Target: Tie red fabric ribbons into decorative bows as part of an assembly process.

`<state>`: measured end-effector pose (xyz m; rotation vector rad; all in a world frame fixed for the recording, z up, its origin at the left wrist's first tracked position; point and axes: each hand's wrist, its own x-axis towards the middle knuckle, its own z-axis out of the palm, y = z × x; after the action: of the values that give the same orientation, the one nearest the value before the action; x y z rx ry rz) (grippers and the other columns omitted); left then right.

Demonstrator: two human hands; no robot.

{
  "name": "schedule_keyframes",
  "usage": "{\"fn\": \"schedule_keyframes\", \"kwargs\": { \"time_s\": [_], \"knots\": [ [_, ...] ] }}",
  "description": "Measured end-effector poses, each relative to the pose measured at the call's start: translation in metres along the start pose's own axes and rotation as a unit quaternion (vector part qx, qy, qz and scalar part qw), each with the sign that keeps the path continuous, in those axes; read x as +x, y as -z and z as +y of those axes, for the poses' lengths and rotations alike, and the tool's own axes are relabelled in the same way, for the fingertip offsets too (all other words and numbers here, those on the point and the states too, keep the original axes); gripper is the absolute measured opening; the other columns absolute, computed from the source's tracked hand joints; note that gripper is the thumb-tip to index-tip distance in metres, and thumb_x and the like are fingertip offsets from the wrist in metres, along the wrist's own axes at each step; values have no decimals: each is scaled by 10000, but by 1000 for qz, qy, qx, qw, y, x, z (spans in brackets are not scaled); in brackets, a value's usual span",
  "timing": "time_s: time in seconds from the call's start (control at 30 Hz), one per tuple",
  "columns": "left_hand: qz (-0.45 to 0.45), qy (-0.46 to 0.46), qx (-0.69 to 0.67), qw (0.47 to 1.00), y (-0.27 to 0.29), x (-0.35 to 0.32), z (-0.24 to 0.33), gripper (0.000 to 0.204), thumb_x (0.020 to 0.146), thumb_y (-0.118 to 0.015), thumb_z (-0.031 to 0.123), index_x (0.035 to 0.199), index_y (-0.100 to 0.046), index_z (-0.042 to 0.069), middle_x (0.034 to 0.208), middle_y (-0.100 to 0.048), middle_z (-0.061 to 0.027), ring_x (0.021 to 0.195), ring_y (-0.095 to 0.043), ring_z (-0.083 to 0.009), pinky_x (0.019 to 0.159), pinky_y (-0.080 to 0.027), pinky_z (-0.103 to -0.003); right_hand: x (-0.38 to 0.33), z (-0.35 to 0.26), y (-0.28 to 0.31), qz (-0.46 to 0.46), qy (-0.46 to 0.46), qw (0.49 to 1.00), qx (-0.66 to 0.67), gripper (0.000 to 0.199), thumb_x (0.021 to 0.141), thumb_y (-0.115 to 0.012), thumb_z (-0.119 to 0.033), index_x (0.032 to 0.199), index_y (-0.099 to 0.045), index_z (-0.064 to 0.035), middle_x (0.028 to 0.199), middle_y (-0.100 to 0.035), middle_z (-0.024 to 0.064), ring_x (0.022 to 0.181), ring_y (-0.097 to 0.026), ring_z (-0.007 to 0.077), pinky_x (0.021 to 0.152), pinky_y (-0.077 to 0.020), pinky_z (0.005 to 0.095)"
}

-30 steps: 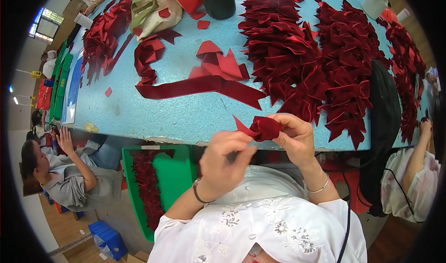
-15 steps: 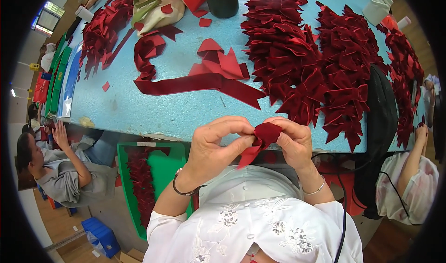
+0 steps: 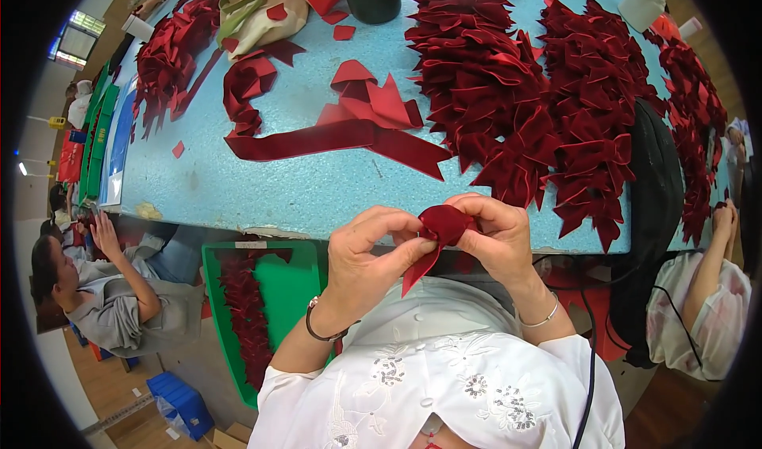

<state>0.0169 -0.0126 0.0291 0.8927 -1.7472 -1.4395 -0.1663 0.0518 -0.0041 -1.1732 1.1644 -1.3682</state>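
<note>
Pinching a dark red ribbon piece (image 3: 441, 228) between them, the left hand (image 3: 367, 260) and right hand (image 3: 494, 236) close their fingertips on its folded top — one tail hangs below the left thumb. Just beyond the fingers lies the blue table (image 3: 317, 191), with finished red bows (image 3: 540, 107) heaped past the right knuckles

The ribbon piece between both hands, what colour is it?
Dark red ribbon piece, seen best in the head view.
</note>
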Motion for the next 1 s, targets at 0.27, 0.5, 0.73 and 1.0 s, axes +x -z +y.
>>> {"fn": "schedule_keyframes", "kwargs": {
  "time_s": [0.27, 0.5, 0.73, 1.0],
  "knots": [
    [35, 81, -167, 982, -5, -3, -2, 155, 794, -662, -31, 937, -604, -40, 868, -637, -65, 810, -598, -102, 713, -494, -228, -7, 0, -3, 63, -12, 995, 77, 190, 848, -590, 6, 1028, -584, 69, 1013, -628, 107, 904, -597, 133, 788, -502, 264],
    [53, 42, -214, 975, -14, -3, -4, 246, 816, -617, -71, 1049, -542, -53, 939, -629, -80, 853, -610, -128, 770, -503, -245, -6, -2, -4, 72, -1, 997, -15, 186, 841, -582, 18, 1020, -585, 70, 1012, -633, 107, 893, -601, 131, 788, -501, 261],
    [8, 64, -185, 981, -6, -2, -9, 248, 809, -624, -77, 1047, -558, -50, 980, -624, -89, 887, -603, -128, 774, -501, -246, -7, -1, -1, 74, -28, 996, 33, 178, 845, -595, 6, 1010, -591, 73, 985, -643, 106, 873, -612, 135, 771, -510, 263],
    [42, 16, -166, 985, -7, -5, -4, 225, 774, -635, -106, 988, -598, -48, 1001, -613, -85, 877, -590, -123, 778, -487, -240, -5, 7, 1, 54, -41, 992, 102, 187, 854, -610, -31, 1009, -594, 73, 944, -652, 107, 850, -626, 148, 763, -521, 273]
  ]
}}
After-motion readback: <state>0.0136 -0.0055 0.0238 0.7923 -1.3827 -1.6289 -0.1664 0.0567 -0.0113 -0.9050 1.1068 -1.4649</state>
